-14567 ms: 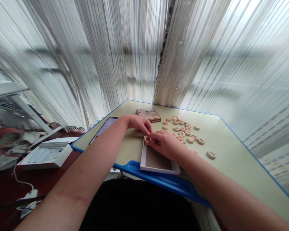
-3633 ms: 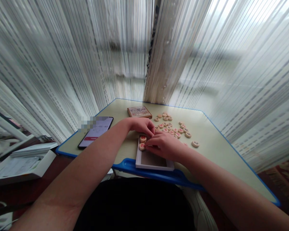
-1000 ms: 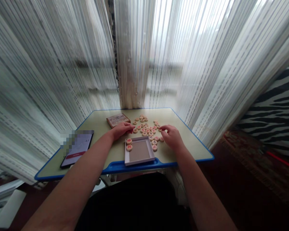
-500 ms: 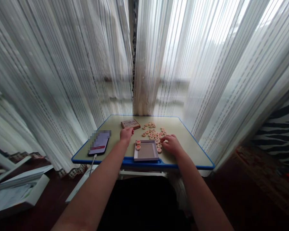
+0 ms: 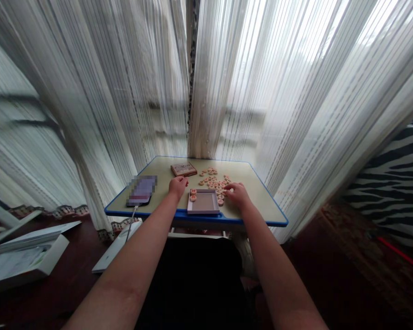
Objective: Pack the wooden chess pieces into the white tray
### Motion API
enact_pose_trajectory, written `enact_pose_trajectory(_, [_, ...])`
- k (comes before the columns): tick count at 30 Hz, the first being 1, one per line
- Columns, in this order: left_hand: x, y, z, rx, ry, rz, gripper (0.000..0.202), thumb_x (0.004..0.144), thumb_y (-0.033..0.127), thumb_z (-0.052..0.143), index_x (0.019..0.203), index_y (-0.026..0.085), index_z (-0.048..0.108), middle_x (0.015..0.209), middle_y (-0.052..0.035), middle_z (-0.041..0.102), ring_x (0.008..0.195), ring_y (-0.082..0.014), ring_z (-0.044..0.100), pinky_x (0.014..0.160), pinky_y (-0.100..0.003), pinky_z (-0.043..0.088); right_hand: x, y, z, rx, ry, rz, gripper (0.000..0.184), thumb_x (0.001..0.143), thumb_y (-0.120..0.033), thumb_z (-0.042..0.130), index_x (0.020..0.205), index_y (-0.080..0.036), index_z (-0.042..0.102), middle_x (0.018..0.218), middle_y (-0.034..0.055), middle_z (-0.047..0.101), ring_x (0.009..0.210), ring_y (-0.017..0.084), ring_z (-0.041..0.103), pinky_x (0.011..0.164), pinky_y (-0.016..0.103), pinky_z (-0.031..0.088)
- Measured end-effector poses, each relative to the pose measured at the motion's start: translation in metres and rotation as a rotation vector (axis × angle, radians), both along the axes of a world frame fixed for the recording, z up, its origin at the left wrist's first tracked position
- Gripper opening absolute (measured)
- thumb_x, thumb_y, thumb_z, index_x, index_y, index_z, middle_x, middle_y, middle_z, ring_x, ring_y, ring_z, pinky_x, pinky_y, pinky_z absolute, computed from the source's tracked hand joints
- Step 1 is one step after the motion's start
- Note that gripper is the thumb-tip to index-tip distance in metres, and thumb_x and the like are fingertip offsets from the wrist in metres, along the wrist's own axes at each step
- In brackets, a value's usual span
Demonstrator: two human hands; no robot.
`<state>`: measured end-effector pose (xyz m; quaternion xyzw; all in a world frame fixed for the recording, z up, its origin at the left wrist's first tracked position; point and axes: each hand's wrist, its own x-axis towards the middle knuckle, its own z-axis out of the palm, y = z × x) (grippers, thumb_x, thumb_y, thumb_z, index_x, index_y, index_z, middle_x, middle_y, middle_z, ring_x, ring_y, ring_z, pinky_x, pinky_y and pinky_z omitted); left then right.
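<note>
A shallow pale tray (image 5: 203, 212) sits at the table's near edge. In its back left corner lie two round Chinese chess pieces, one red-marked piece (image 5: 193, 192) behind another piece (image 5: 192, 198). Loose chess pieces (image 5: 211, 186) spread over the table behind and to the right of the tray. My right hand (image 5: 238, 195) is at the right edge of this spread, its thumb and fingertips closed around a piece there. Left of the tray, my left hand (image 5: 177, 186) hovers with curled fingers; whatever they may hold is hidden.
A brown printed box lid (image 5: 183, 169) lies behind my left hand. On the table's left side is a phone (image 5: 142, 192) with a white cable (image 5: 130, 225). The table (image 5: 261, 201) has a blue edge. Curtains (image 5: 213, 91) hang behind it; an open white box (image 5: 27, 263) stands lower left.
The view has shifted, so the table appears higher and slightly left. Both hands stay at about the same places relative to the tray, and the two pieces in it have not moved.
</note>
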<state>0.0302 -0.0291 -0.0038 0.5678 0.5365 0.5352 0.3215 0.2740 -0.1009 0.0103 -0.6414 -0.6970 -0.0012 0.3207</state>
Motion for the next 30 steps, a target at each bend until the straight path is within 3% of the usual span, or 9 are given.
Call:
enact_pose_trajectory(9, [0.001,-0.002,0.003,0.002,0.205,-0.015,0.027,0.067,0.037,0.049,0.05,0.017,0.054,0.05,-0.0009,0.056,0.052,-0.0126,0.049,0.056,-0.024,0.035,-0.004,0.009,-0.002,0.109,-0.05,-0.086,0.036,0.077,-0.026,0.045,0.108,-0.026,0.063,0.116,-0.0012,0.06,0.107,0.021,0.042,0.094,0.035,0.028])
enact_pose_trajectory(12, [0.002,-0.002,0.003,0.0,0.238,-0.027,0.028,0.068,0.037,0.049,0.05,0.017,0.055,0.05,-0.0013,0.057,0.053,-0.0134,0.05,0.057,-0.025,0.035,-0.005,0.014,0.003,0.064,-0.121,-0.059,0.034,0.074,-0.019,0.045,0.1,-0.026,0.067,0.111,-0.0019,0.063,0.106,0.021,0.044,0.092,0.034,0.031])
enact_pose_trajectory(15, [0.003,-0.001,0.002,-0.001,0.256,-0.044,0.028,0.068,0.038,0.049,0.05,0.017,0.055,0.05,-0.0015,0.056,0.054,-0.0139,0.051,0.057,-0.025,0.036,-0.002,0.026,0.019,0.046,-0.079,-0.085,0.036,0.073,-0.012,0.041,0.096,-0.022,0.068,0.099,0.0008,0.067,0.094,0.018,0.052,0.087,0.029,0.036])
enact_pose_trajectory(19, [0.003,0.003,0.0,0.003,0.267,-0.065,0.028,0.067,0.039,0.05,0.051,0.017,0.056,0.051,-0.0015,0.058,0.055,-0.0139,0.052,0.058,-0.025,0.036,-0.003,0.042,0.031,0.03,-0.005,-0.09,0.034,0.076,-0.015,0.039,0.095,-0.02,0.067,0.09,0.0018,0.068,0.083,0.015,0.057,0.082,0.026,0.039])
enact_pose_trajectory(22, [0.002,0.004,-0.001,0.004,0.271,-0.058,0.029,0.068,0.04,0.049,0.052,0.017,0.056,0.052,-0.0017,0.058,0.056,-0.0142,0.053,0.058,-0.025,0.037,-0.009,0.046,0.021,0.113,-0.071,-0.138,0.031,0.077,-0.017,0.04,0.092,-0.017,0.067,0.093,0.006,0.067,0.089,0.018,0.054,0.087,0.029,0.036])
enact_pose_trajectory(26, [0.001,0.004,-0.001,0.005,0.273,-0.049,0.03,0.068,0.041,0.049,0.053,0.017,0.057,0.053,-0.002,0.059,0.055,-0.0138,0.052,0.058,-0.025,0.037,-0.01,0.042,0.007,0.079,-0.098,-0.134,0.03,0.076,-0.019,0.042,0.091,-0.018,0.068,0.094,0.0054,0.067,0.087,0.017,0.054,0.088,0.03,0.033])
enact_pose_trajectory(30, [0.001,0.004,-0.002,-0.001,0.28,-0.056,0.029,0.068,0.04,0.049,0.053,0.017,0.058,0.054,-0.0023,0.06,0.054,-0.0135,0.052,0.057,-0.025,0.036,-0.006,0.037,0.006,0.006,-0.132,-0.127,0.029,0.076,-0.022,0.044,0.088,-0.02,0.07,0.092,0.005,0.067,0.086,0.017,0.054,0.089,0.03,0.031])
